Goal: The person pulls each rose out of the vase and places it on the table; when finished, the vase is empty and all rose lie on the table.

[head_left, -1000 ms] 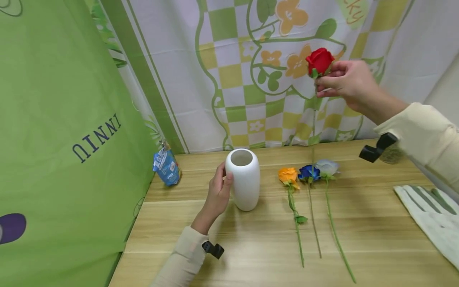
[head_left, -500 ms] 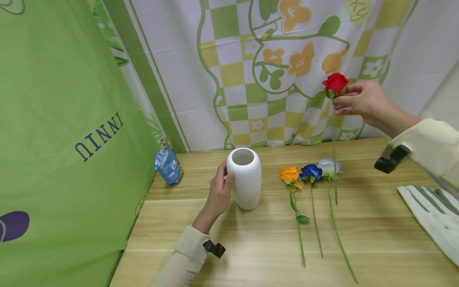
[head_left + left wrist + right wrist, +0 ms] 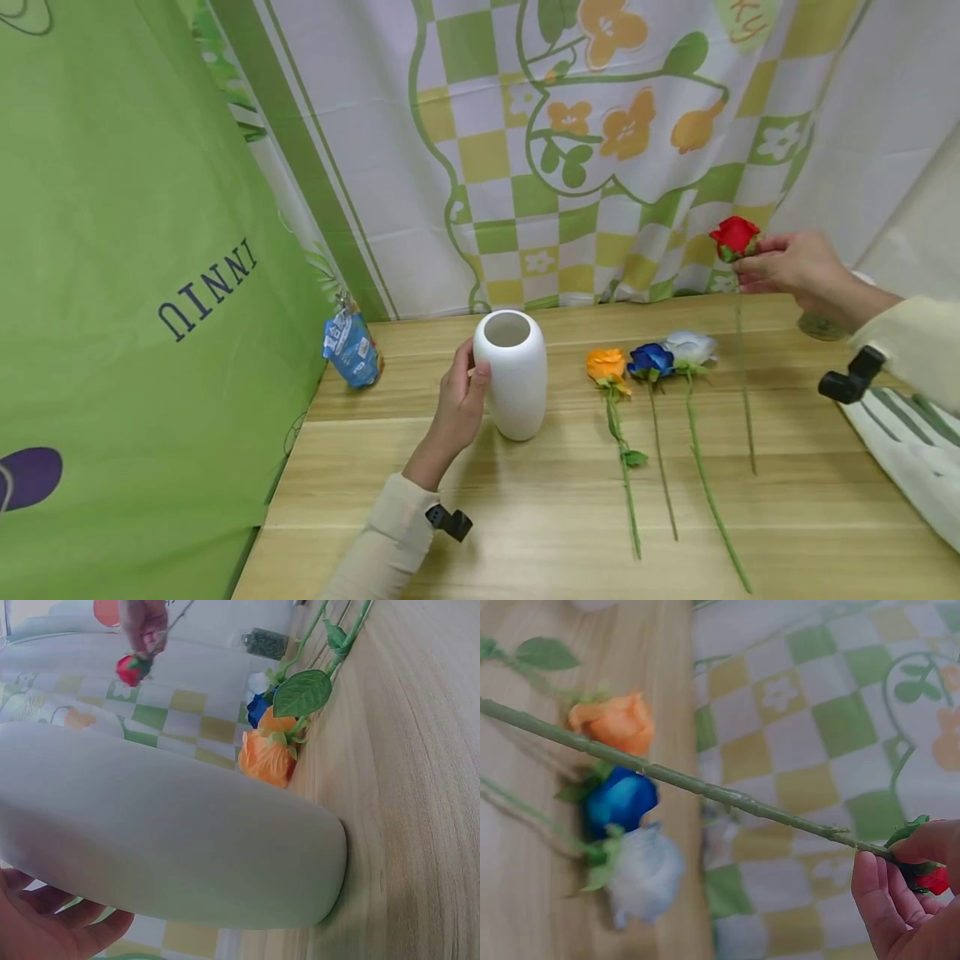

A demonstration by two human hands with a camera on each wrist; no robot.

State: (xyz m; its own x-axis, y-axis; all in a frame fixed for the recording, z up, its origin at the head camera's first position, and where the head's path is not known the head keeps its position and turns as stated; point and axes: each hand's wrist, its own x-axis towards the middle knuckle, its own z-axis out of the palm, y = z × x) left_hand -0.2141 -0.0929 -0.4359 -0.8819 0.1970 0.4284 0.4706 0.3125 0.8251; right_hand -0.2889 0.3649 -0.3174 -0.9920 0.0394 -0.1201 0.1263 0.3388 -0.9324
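Observation:
A white vase point(image 3: 515, 375) stands upright on the wooden table. My left hand point(image 3: 459, 400) holds its left side, thumb in front and fingers round behind; the left wrist view shows those fingers point(image 3: 71, 919) along the vase wall. High at the right, my right hand point(image 3: 795, 271) pinches a red rose point(image 3: 735, 237) just under its bloom. Its long green stem point(image 3: 739, 801) hangs down over the table. Left of that stem lie an orange rose point(image 3: 606, 367), a blue rose point(image 3: 651, 361) and a pale white rose point(image 3: 688, 347), side by side with stems toward me.
A blue snack pouch point(image 3: 352, 348) stands at the back left by a green cloth wall point(image 3: 150, 208). White-and-green gloves point(image 3: 907, 450) lie at the right. A patterned curtain point(image 3: 570, 225) hangs along the back edge. Part of a jar point(image 3: 819, 325) shows behind the right arm.
My right hand has moved right and down with the red rose, away from above the other flowers. The left hand and the vase have stayed in place.

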